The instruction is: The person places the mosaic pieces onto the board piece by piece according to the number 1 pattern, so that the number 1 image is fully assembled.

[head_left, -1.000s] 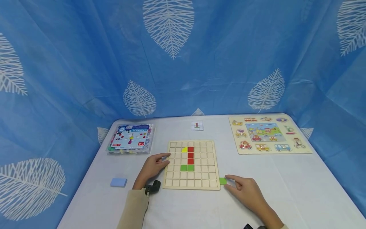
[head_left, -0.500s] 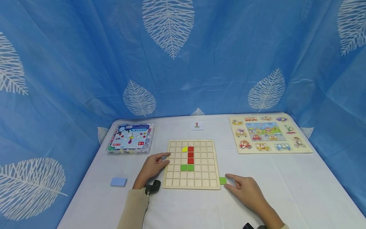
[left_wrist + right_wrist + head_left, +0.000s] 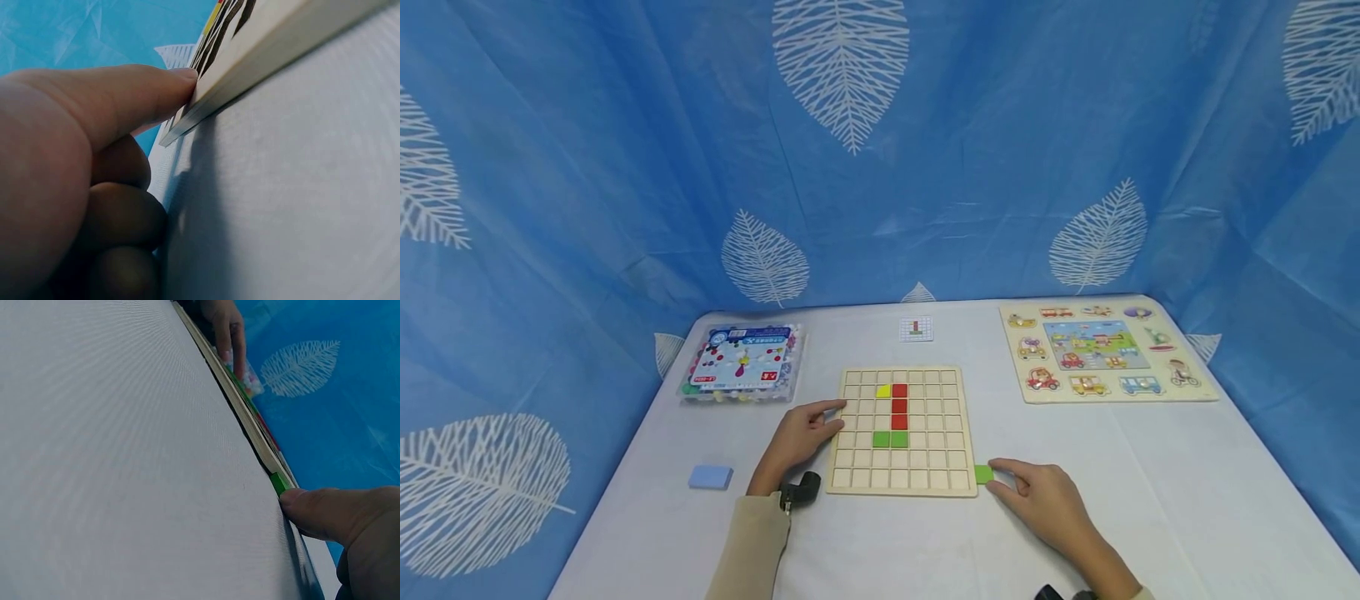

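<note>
A square wooden grid board (image 3: 861, 479) lies on the white table. Set in its cells are a yellow tile (image 3: 883, 391), a column of red tiles (image 3: 899, 407) and two green tiles (image 3: 891, 439). My left hand (image 3: 801, 437) rests thumb and index fingertips on the board's left edge; the left wrist view has the thumb (image 3: 144, 90) against that rim. With thumb and index finger, my right hand (image 3: 1045, 504) pinches a loose green tile (image 3: 983, 474) beside the board's lower right edge. In the right wrist view, the thumb tip (image 3: 300, 503) touches this tile's end.
Behind the board lies a small pattern card (image 3: 916, 329). A clear box of colourful pieces (image 3: 741, 367) stands back left, above a light blue block (image 3: 710, 477). At back right is a vehicle picture puzzle (image 3: 1108, 350). A blue curtain (image 3: 962, 167) surrounds the table.
</note>
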Demonstrator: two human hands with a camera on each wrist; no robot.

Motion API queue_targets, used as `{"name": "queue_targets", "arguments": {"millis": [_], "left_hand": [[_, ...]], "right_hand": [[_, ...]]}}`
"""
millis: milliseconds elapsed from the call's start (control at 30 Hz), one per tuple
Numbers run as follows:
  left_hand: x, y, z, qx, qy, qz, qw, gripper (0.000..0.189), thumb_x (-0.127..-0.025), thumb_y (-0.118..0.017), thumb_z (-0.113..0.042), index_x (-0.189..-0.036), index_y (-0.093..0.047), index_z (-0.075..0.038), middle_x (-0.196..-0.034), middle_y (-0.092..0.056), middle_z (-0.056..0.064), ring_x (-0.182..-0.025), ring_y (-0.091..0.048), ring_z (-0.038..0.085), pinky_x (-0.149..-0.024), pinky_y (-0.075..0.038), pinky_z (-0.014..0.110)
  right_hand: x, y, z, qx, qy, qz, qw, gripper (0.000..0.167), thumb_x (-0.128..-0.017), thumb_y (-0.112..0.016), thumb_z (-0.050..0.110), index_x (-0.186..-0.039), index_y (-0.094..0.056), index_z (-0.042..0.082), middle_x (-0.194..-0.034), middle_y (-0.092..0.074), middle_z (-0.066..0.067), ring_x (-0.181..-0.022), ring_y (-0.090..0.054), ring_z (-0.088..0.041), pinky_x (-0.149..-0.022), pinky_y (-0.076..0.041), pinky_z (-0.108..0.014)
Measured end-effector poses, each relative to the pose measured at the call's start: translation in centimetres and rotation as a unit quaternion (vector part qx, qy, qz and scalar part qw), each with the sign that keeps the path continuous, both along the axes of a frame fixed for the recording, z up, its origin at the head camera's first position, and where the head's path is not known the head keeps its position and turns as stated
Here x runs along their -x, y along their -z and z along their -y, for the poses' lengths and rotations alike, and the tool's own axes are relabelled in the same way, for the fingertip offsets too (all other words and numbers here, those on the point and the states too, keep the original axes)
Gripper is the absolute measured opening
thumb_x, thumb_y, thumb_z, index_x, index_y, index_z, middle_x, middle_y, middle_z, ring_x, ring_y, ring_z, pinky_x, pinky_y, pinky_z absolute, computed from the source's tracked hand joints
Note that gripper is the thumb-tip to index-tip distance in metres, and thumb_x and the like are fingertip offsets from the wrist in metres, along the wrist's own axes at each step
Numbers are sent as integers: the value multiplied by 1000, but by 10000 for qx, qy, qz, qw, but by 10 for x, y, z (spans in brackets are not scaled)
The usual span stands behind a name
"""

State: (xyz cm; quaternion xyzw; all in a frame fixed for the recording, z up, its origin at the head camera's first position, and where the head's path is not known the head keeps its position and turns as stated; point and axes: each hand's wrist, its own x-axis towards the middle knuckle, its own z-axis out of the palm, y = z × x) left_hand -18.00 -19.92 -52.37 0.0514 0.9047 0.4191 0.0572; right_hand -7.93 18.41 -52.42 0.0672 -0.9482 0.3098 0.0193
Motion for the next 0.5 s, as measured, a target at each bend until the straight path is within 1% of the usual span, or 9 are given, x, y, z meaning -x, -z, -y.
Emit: {"name": "queue_targets", "arguments": {"millis": [300,500], "left_hand": [[-4,-3,-1,-34,-76,114,9999,36,-96,-74,-26,-131,-72,-21,-62,-39,-5,-57,-35,14,-56,-30,29],[-3,-2,-1,-86,0,-18,10000,36,-95,-75,-24,-131,-72,-20,-61,-37,-6,-56,-34,13,-55,-29,28]], "right_hand": [[-2,2,0,236,49,-59,9997,27,-84,-85,30,-109,-80,18,-49,-36,14,-47,-27,-1,-49,-29,-22],[-3,6,-1,543,91,-396,9977,24,-82,-87,28,-103,-80,19,-50,-31,17,-48,-24,1,-49,-27,-21]]}}
